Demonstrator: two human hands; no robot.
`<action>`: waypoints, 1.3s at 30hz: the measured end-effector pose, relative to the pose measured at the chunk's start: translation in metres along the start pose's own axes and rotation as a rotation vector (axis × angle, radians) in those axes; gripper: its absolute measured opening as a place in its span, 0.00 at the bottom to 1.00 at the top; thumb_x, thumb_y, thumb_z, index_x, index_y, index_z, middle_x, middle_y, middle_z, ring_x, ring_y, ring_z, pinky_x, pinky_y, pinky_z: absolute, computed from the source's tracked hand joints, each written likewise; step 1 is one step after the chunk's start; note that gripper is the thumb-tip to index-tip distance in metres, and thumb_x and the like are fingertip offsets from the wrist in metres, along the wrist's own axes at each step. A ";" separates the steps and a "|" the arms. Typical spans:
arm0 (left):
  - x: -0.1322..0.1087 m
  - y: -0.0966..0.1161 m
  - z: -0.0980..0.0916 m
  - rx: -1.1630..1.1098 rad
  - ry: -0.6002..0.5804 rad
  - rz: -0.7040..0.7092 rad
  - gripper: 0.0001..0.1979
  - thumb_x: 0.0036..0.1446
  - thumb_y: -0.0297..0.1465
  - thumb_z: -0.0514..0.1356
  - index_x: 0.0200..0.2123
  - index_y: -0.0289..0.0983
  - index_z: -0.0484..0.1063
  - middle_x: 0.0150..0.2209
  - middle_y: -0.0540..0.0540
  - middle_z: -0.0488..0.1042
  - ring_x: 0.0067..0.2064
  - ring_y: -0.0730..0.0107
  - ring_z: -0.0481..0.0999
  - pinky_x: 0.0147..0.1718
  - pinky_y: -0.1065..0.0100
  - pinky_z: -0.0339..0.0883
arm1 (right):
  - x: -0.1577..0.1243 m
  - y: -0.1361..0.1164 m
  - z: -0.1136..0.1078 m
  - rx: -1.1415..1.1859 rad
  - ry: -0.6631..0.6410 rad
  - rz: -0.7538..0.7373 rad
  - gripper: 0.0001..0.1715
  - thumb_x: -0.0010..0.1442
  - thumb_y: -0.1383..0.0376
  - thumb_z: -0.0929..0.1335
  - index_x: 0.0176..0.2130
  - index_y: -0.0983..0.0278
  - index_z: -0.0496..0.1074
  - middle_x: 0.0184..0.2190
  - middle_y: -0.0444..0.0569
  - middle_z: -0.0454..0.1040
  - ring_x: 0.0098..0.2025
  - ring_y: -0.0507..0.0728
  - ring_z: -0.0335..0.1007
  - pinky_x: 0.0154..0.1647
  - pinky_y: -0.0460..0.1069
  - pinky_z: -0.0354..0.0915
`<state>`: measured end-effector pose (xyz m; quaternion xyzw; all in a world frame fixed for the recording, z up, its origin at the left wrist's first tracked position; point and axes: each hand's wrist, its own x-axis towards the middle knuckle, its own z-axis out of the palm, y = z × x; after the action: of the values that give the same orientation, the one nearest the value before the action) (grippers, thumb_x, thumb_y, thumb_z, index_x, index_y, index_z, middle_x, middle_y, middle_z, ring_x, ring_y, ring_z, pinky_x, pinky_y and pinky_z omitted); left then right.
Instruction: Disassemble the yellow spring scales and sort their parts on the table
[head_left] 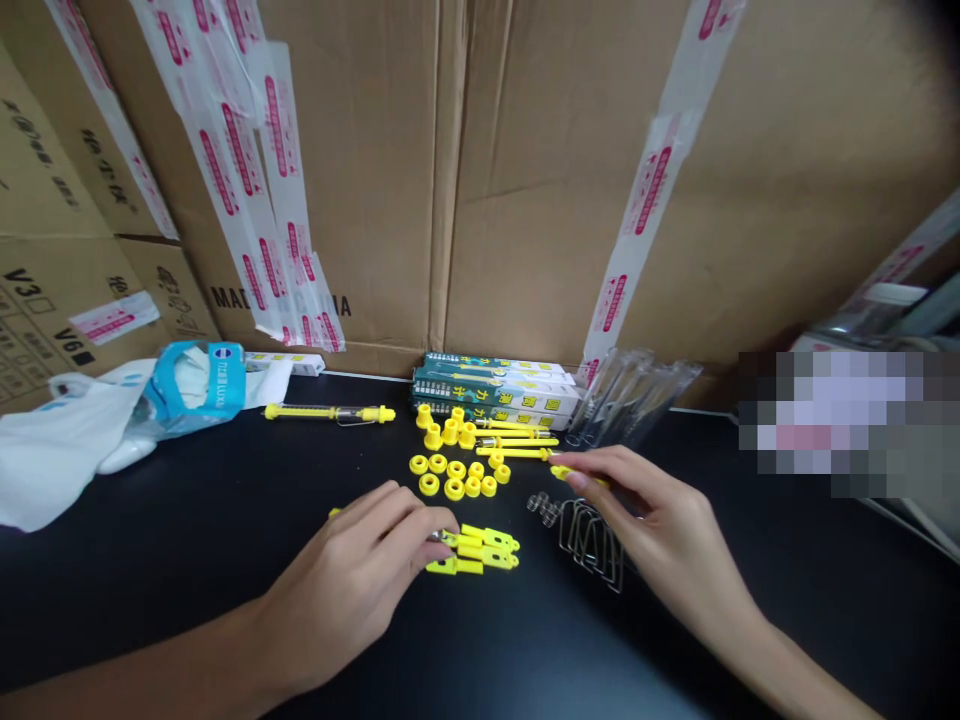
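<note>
My left hand grips a slim yellow plastic rod whose metal-tipped end pokes out past my fingers. That end lies just beside a small pile of flat yellow plastic pieces. My right hand pinches a small yellow plastic part between finger and thumb. Just below my right hand lies a heap of bent wire hooks and springs. Further up are yellow plastic rings, flanged yellow spools, and an assembled yellow spring scale.
The black tabletop ends at a cardboard carton wall with printed tape. Against it stand printed boxes and clear plastic sleeves. A white bag and blue packet lie left. A blurred patch covers the right.
</note>
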<state>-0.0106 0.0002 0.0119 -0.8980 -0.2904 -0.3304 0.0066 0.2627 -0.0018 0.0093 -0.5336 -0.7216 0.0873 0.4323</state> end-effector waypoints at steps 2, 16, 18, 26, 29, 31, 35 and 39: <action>0.000 0.000 0.000 0.023 -0.006 -0.025 0.14 0.71 0.28 0.46 0.43 0.36 0.72 0.34 0.48 0.74 0.35 0.68 0.73 0.37 0.66 0.68 | -0.003 -0.005 0.004 0.015 -0.016 -0.013 0.12 0.64 0.57 0.68 0.41 0.60 0.78 0.37 0.50 0.81 0.37 0.58 0.78 0.37 0.50 0.73; -0.006 0.000 0.005 -0.066 -0.039 -0.093 0.09 0.65 0.24 0.53 0.45 0.37 0.70 0.38 0.47 0.74 0.40 0.63 0.72 0.44 0.60 0.67 | -0.017 -0.024 0.021 0.026 -0.089 -0.113 0.07 0.65 0.64 0.68 0.40 0.60 0.77 0.34 0.47 0.80 0.33 0.55 0.78 0.33 0.47 0.74; -0.006 0.000 0.006 -0.065 -0.039 -0.094 0.10 0.65 0.23 0.52 0.45 0.37 0.70 0.38 0.47 0.73 0.39 0.63 0.72 0.43 0.59 0.67 | -0.015 -0.023 0.024 0.006 -0.077 -0.093 0.07 0.64 0.62 0.69 0.39 0.61 0.77 0.33 0.46 0.82 0.31 0.55 0.79 0.33 0.47 0.75; -0.005 0.000 0.010 -0.061 -0.051 -0.114 0.10 0.63 0.23 0.53 0.46 0.37 0.69 0.39 0.46 0.73 0.41 0.61 0.72 0.41 0.59 0.69 | -0.013 -0.022 0.045 0.045 -0.166 -0.192 0.13 0.68 0.69 0.63 0.45 0.61 0.76 0.42 0.49 0.79 0.41 0.55 0.79 0.43 0.49 0.76; -0.007 0.001 0.010 -0.058 -0.077 -0.130 0.11 0.63 0.23 0.53 0.46 0.38 0.69 0.39 0.46 0.72 0.41 0.61 0.72 0.42 0.59 0.69 | -0.015 -0.019 0.049 0.063 -0.189 -0.216 0.12 0.68 0.70 0.63 0.47 0.61 0.74 0.41 0.49 0.77 0.40 0.55 0.77 0.43 0.50 0.75; -0.007 0.001 0.010 -0.058 -0.096 -0.143 0.11 0.63 0.23 0.52 0.46 0.38 0.69 0.39 0.46 0.72 0.41 0.61 0.72 0.42 0.60 0.69 | -0.015 -0.017 0.051 0.060 -0.200 -0.239 0.11 0.68 0.71 0.64 0.47 0.61 0.72 0.40 0.49 0.77 0.41 0.57 0.75 0.43 0.52 0.74; -0.007 0.001 0.010 -0.057 -0.123 -0.162 0.11 0.64 0.23 0.52 0.46 0.38 0.69 0.40 0.46 0.72 0.42 0.61 0.72 0.42 0.59 0.69 | -0.015 -0.017 0.049 0.080 -0.239 -0.226 0.12 0.68 0.70 0.64 0.48 0.60 0.72 0.38 0.48 0.77 0.41 0.58 0.71 0.40 0.53 0.72; -0.007 0.000 0.010 -0.058 -0.138 -0.186 0.11 0.62 0.25 0.54 0.47 0.39 0.68 0.41 0.46 0.72 0.43 0.59 0.72 0.43 0.58 0.70 | -0.017 -0.018 0.047 0.112 -0.272 -0.202 0.16 0.70 0.70 0.60 0.53 0.58 0.70 0.40 0.49 0.75 0.42 0.58 0.68 0.40 0.54 0.71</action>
<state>-0.0088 -0.0013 0.0001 -0.8876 -0.3626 -0.2752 -0.0698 0.2176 -0.0084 -0.0175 -0.4167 -0.8174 0.1549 0.3663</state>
